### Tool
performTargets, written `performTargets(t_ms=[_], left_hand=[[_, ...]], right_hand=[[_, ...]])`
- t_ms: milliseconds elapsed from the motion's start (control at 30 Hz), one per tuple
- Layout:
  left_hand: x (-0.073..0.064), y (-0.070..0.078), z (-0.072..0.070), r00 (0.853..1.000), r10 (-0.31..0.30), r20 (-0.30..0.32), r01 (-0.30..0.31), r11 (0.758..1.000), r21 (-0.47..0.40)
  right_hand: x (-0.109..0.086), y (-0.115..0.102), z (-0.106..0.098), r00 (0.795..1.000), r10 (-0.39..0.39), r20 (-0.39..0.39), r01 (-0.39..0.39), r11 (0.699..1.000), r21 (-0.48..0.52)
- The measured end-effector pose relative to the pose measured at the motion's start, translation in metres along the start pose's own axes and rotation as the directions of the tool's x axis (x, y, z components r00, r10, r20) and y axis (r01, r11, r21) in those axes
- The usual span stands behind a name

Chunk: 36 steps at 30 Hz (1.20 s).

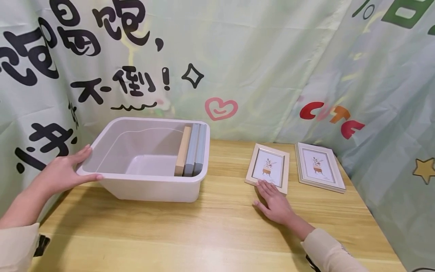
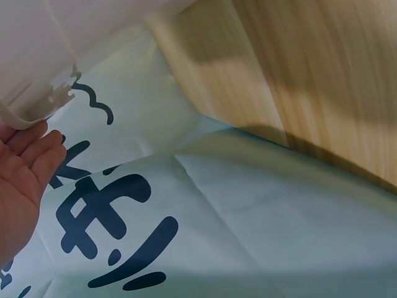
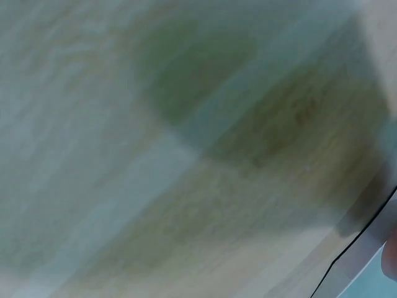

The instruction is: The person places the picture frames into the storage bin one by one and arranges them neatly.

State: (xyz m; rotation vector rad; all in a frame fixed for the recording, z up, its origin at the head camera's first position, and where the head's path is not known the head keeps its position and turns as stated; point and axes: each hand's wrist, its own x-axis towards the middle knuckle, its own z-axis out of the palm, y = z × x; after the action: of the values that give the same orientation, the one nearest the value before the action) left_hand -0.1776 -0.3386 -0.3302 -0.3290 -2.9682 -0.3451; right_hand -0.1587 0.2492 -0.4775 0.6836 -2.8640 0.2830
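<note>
At the left of the table, my left hand (image 1: 64,172) grips the left corner of a pale plastic storage bin (image 1: 153,189), thumb along the front rim. In the left wrist view the fingers (image 2: 46,155) curl under the bin's rim. Inside the bin, a tan picture frame (image 1: 182,153) and two blue-grey frames (image 1: 194,151) stand on edge against the right wall. My right hand (image 1: 275,204) rests with extended fingers on the near edge of a light-wood picture frame (image 1: 251,170) lying flat. In the right wrist view only a fingertip and a frame edge show.
A whitish picture frame (image 1: 334,177) lies flat to the right of the light-wood one. All stand on a wooden table (image 1: 210,234). A printed curtain (image 1: 255,75) hangs along the back and both sides.
</note>
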Motion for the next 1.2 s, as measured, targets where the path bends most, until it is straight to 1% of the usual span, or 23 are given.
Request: performTargets(t_ms=[200,367,533,700,933,1100,1200], left_hand=[[0.006,0.001,-0.007,0.999,0.04,-0.015,-0.039,0.999,0.032],[0.006,0.001,-0.007,0.999,0.033,-0.011,-0.032,0.998,0.05],[0.006,0.001,-0.008,0.999,0.034,-0.017,-0.033,0.997,0.069],[0.005,0.001,-0.006,0.998,0.052,-0.027,-0.05,0.995,0.084],[0.004,0.002,-0.004,0.997,0.069,-0.03,-0.067,0.994,0.082],[0.003,0.001,-0.003,0.998,0.062,-0.026,-0.06,0.995,0.074],[0.003,0.001,-0.002,0.998,0.054,-0.025,-0.052,0.996,0.068]], right_hand=[[0.002,-0.004,0.0,0.999,-0.031,-0.026,0.03,0.999,-0.018],[0.004,-0.008,-0.001,0.999,-0.047,-0.029,0.045,0.998,-0.041],[0.006,-0.017,0.0,0.995,-0.064,-0.072,0.062,0.997,-0.04],[0.007,-0.025,0.004,0.99,-0.095,-0.104,0.092,0.995,-0.03],[0.009,-0.036,0.005,0.991,-0.097,-0.093,0.095,0.995,-0.027],[0.011,-0.043,0.007,0.989,-0.115,-0.095,0.111,0.993,-0.048],[0.012,-0.047,0.008,0.991,-0.111,-0.078,0.106,0.992,-0.062]])
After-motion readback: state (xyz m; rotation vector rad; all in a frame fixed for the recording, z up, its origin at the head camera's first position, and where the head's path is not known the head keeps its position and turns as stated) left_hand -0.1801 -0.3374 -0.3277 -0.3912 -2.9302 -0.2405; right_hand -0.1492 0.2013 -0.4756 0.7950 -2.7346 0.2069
